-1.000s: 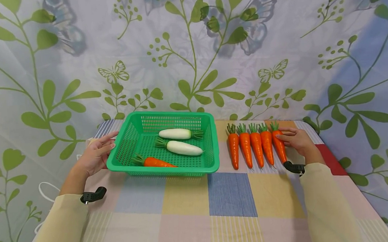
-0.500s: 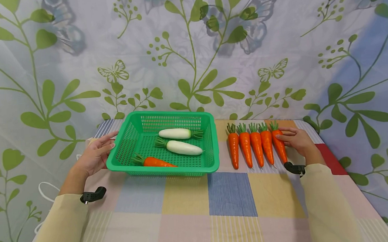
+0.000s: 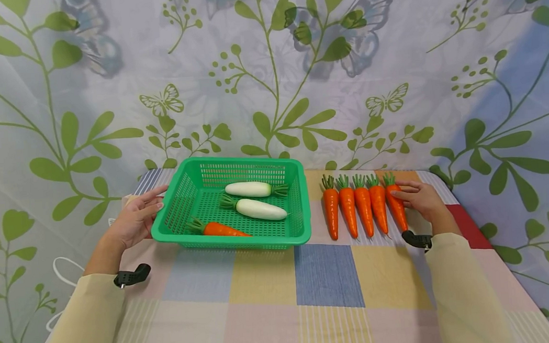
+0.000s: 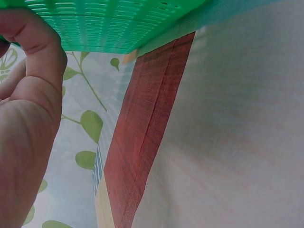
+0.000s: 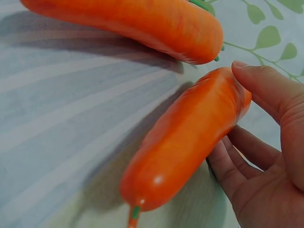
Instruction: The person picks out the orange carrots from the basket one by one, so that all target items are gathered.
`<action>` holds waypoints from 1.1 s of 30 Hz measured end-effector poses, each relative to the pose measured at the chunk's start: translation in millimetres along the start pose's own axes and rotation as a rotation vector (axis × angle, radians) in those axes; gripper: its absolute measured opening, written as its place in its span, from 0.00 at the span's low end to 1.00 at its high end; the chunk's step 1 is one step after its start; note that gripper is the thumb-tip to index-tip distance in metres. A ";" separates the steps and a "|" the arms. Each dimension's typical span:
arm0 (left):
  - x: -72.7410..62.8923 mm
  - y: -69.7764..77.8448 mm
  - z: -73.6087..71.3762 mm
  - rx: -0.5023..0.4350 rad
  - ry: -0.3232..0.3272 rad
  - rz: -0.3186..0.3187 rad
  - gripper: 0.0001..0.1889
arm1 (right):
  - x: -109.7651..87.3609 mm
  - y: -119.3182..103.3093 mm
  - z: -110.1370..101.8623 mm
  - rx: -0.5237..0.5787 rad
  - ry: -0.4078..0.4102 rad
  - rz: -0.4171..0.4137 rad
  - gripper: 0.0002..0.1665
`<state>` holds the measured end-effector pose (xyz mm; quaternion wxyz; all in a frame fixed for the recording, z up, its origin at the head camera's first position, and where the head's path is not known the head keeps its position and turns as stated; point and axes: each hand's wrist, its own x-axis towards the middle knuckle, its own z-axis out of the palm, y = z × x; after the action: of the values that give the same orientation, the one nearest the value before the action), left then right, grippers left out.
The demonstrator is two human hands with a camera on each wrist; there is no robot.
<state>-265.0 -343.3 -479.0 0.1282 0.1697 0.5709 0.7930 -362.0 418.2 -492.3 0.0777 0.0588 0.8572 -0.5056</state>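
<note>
A green plastic basket [image 3: 300, 201] stands on the table at centre-left in the head view. Inside are two white radishes [image 3: 260, 209] with green tops and one orange carrot [image 3: 221, 229], partly hidden by the front rim. My left hand [image 3: 137, 219] touches the basket's left side from outside, its fingers fairly straight. To the right, several carrots [image 3: 348, 211] lie side by side, green tops away from me. My right hand [image 3: 420, 200] pinches the rightmost carrot [image 5: 185, 142] near its top, thumb on one side and fingers on the other.
A patchwork cloth [image 3: 328, 276] covers the table. A leaf-patterned curtain [image 3: 233, 121] hangs behind and at both sides. Black wrist cameras [image 3: 132, 276] sit on both wrists. A white cable [image 3: 63, 271] runs at the left edge of the table.
</note>
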 end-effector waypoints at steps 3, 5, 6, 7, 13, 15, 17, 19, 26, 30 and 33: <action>0.0 0.8 0.7 -0.002 0.007 -0.003 0.29 | -1.6 -1.3 0.3 0.013 -0.001 0.004 0.50; 0.2 1.3 1.5 0.001 0.013 -0.009 0.29 | -3.0 -2.4 0.3 0.016 -0.004 0.003 0.50; 0.3 1.6 1.8 0.003 0.015 -0.012 0.30 | -3.3 -2.6 0.3 0.014 0.000 0.005 0.50; 0.4 1.8 2.0 0.005 0.018 -0.015 0.30 | -3.7 -3.1 0.4 0.008 0.004 0.005 0.49; 0.6 1.6 0.9 0.002 0.018 -0.014 0.29 | -5.3 -5.3 1.4 -0.003 0.012 -0.003 0.47; 0.5 1.2 0.0 -0.002 0.013 -0.011 0.28 | -6.0 -5.9 1.3 0.007 -0.001 -0.016 0.47; 0.3 0.8 -0.8 -0.005 0.007 -0.009 0.28 | -6.5 -6.3 1.7 0.018 -0.013 -0.024 0.46; 0.2 0.6 -1.5 -0.006 0.001 -0.007 0.27 | -6.9 -6.9 2.2 0.028 -0.026 -0.029 0.47; 0.4 1.7 -2.1 0.000 -0.003 -0.008 0.28 | -4.1 -4.7 2.3 0.037 -0.034 -0.010 0.48; 0.6 2.5 -2.1 0.000 0.003 -0.016 0.28 | -3.6 -3.8 1.3 0.013 -0.025 -0.001 0.48; 1.0 2.7 -2.1 -0.002 0.000 -0.015 0.28 | -5.1 -4.4 1.0 -0.010 -0.013 0.003 0.48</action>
<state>-266.8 -345.6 -476.9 0.1341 0.1654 0.5713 0.7926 -357.8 415.0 -488.0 0.0846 0.0566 0.8592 -0.5014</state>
